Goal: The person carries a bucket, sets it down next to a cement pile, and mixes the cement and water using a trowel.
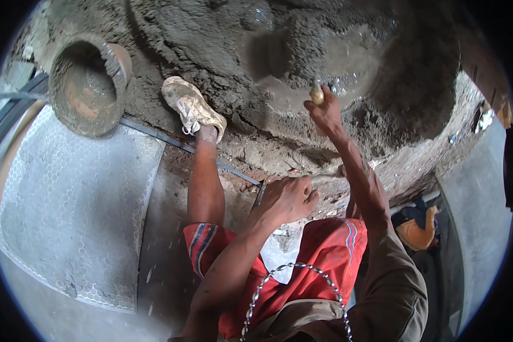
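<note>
My right hand (326, 117) is closed round the pale yellowish handle of a trowel (317, 96). A short shiny neck shows beyond my fingers, pointing into the wet grey mortar (342, 62); the blade cannot be made out there. Nearer to me, my left hand (288, 199) is curled into a loose fist between my knees. It hangs apart from the mortar, and nothing shows in its fingers.
A mortar-caked bucket (88, 91) lies tipped at the far left. My shoe (191, 108) rests at the mortar's edge. A honeycomb-patterned sheet (80, 205) covers the left, beside a thin metal strip (176, 142). Another person (419, 228) is low at the right.
</note>
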Demonstrator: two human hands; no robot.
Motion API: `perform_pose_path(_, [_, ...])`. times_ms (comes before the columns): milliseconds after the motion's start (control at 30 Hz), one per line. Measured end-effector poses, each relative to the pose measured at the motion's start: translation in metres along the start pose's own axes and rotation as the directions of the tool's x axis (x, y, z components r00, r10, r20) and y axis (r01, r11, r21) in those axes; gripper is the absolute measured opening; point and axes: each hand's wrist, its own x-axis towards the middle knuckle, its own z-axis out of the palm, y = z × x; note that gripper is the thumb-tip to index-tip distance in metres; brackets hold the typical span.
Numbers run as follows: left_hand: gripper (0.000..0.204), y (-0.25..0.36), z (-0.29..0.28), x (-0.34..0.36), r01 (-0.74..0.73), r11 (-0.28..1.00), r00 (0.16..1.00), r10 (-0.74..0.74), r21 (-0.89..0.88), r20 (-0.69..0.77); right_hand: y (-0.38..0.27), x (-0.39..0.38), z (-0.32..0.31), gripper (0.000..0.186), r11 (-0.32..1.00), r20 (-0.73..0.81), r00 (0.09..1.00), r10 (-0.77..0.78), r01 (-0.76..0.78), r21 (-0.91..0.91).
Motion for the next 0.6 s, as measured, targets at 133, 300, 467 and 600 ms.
perform_pose_path(133, [0.032,0.001,-0.011,-0.010,0.023,0.999,0.990,-0.019,-0.028,0.143,-0.060,-0.024,-0.011,0.029,0.953,-0.036,0.998,-0.056,0.043,-0.301])
perform_pose_path(300, [0.034,0.005,-0.009,-0.011,-0.084,0.996,0.990,0.087,-0.033,0.113,-0.137,-0.046,0.008,0.030,0.973,0.051,0.987,-0.152,0.159,-0.170])
perform_pose_path(467, [0.034,-0.002,-0.032,-0.028,-0.069,0.998,0.992,0.067,0.015,0.107,-0.234,-0.062,0.097,0.037,0.834,0.347,0.826,-0.445,0.523,-0.174])
perform_pose_path(600, [0.033,0.002,-0.047,-0.026,-0.152,0.985,0.988,0.148,-0.078,-0.044,-0.281,-0.043,0.161,0.037,0.586,0.370,0.727,-0.578,0.686,-0.432])
